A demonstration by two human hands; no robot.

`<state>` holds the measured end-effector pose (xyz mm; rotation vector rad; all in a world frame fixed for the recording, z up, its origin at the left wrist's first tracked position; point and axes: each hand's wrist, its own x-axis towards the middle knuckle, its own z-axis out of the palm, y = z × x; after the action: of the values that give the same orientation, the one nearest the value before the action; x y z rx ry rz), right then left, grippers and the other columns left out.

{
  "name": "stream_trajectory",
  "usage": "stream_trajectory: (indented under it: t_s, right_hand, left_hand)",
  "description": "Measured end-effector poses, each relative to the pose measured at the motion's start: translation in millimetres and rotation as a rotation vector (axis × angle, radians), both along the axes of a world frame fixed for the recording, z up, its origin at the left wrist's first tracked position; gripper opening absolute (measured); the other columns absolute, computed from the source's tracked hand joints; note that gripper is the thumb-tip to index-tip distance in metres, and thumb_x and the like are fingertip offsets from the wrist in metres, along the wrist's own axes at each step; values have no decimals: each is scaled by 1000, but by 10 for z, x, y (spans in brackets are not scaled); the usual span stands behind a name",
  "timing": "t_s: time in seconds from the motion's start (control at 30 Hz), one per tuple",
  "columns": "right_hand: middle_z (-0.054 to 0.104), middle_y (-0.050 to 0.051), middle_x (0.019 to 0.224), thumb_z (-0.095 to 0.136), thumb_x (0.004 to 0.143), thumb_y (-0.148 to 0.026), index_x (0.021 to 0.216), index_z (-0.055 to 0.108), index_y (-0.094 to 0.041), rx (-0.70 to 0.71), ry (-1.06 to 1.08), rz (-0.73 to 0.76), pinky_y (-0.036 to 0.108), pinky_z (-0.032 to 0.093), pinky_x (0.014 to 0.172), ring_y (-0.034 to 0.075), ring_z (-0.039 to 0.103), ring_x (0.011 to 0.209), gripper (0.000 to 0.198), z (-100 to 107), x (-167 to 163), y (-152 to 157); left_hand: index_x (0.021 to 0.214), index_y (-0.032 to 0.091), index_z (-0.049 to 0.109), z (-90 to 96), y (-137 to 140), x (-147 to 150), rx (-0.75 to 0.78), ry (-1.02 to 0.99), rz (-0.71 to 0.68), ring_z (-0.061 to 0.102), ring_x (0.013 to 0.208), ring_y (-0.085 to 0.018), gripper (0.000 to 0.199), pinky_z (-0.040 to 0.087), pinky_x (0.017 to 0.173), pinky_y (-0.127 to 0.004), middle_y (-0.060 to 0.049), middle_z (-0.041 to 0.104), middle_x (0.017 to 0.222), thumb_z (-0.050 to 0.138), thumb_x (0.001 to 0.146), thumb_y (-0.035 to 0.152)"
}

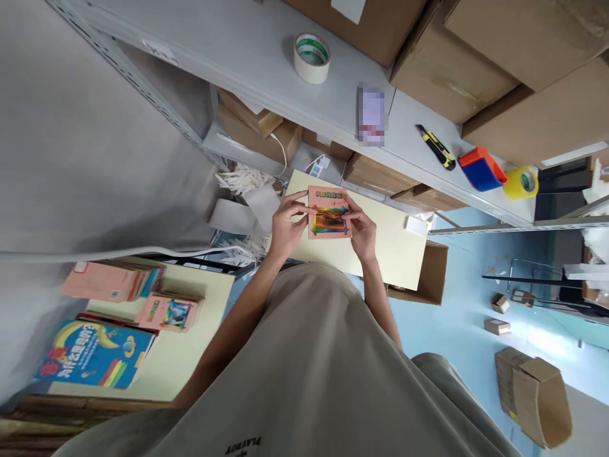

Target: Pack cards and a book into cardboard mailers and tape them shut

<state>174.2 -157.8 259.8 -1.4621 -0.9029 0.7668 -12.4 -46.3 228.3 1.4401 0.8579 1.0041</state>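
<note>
Over the cream table (pixel 390 254): one pink paperback (pixel 329 219), pale-pink cover facing up at the camera, title strip at the far end, rainbow-framed photo below it. Looks closed. Can't tell if it touches the tabletop or is held just above.
Left hand (pixel 289 222): clamped on the paperback's left edge, fingertips over the cover.
Right hand (pixel 362 230): clamped on the right edge, fingertips over the photo. Hands apart, book between them.
Paperback step: my read, a two-handed hold to look over the cover.
Paperback next move: turning it or lifting the cover would call for one hand keeping its pinch while the other frees its edge. Setting it down calls for both letting go evenly. Bendy cover likely, so light grip.
Side table (pixel 176 355), near left: pile of pink-covered books (pixel 102 281) at its far left, smaller pink book (pixel 171 313) to the right of that, blue banana-cover book (pixel 99 352) nearer.
Grey shelf (pixel 257 57), far side: white tape roll (pixel 311 73), blurred-out purple item (pixel 372 117), yellow-black utility knife (pixel 436 147), red-and-blue tape dispenser (pixel 480 170), yellow tape roll (pixel 516 184), left to right.
Open carton (pixel 432 273): just beside the cream table's right end, lower.
</note>
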Motion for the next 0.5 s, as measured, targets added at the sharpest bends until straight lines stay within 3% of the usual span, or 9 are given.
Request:
stream_trajectory:
  t_s: [0.17, 0.3, 0.4, 0.5]
  right_hand:
    - [80, 12, 150, 79, 98, -76, 98, 76, -30, -6, -18, -4, 58, 59, 126, 33, 69, 153, 46, -39, -1, -17]
    - [88, 9, 117, 84, 95, -74, 118, 76, -29, -82, -11, -100, 48, 69, 106, 28, 84, 113, 51, -119, 53, -44]
    - [87, 3, 96, 85, 95, -68, 121, 76, -30, -142, -19, -89, 39, 70, 85, 21, 78, 84, 48, -140, 107, -79]
    - [88, 4, 108, 79, 100, -62, 118, 84, -30, -146, -24, -13, 35, 66, 76, 17, 72, 78, 37, -122, 165, -133]
  left_hand:
    - [89, 24, 86, 53, 41, -43, -3, -4, -5, 76, 122, -27, 16, 63, 98, -37, -13, 80, 142, 83, 91, 40]
    - [107, 21, 88, 1, 39, -66, -125, -9, -14, 79, 100, -25, 34, 63, 84, -32, -10, 86, 110, 89, 89, 50]
    - [130, 19, 84, -37, 8, -87, -227, 4, -22, 75, 82, -20, 60, 61, 74, -29, -7, 85, 95, 95, 84, 56]
    - [139, 21, 83, -33, -29, -118, -273, 1, -34, 72, 76, -18, 64, 61, 71, -29, -6, 85, 95, 93, 86, 55]
